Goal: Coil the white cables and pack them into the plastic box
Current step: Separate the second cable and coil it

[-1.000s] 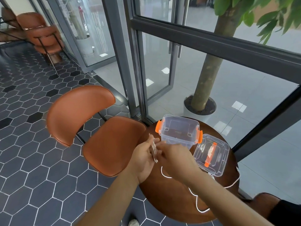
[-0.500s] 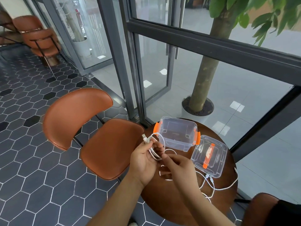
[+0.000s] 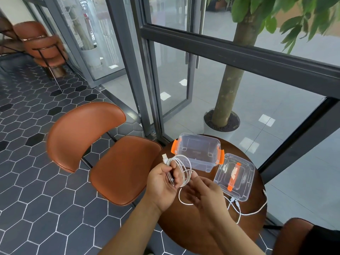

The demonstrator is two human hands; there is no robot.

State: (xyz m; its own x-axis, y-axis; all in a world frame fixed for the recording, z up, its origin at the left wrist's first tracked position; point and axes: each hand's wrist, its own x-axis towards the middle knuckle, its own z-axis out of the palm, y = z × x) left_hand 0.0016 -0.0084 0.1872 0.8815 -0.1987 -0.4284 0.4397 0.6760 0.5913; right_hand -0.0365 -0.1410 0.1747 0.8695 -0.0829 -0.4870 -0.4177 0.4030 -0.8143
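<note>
My left hand pinches a white cable wound in a few loops, its USB plug sticking up past the thumb. My right hand is just right of it, fingers curled around the cable's loose tail, which curves below the coil. The clear plastic box with orange clips stands open beyond the hands, nothing visible inside. Its clear lid with an orange handle lies flat to the right. A second white cable lies loose on the round brown table, partly tucked under the lid.
A brown leather chair stands left of the table. A glass wall with dark frames runs close behind the box, a potted tree trunk beyond it. Another chair's edge shows at lower right.
The coil in my left hand has gained loops and grown rounder. My right hand has drawn more cable in, so less of it trails over the table.
</note>
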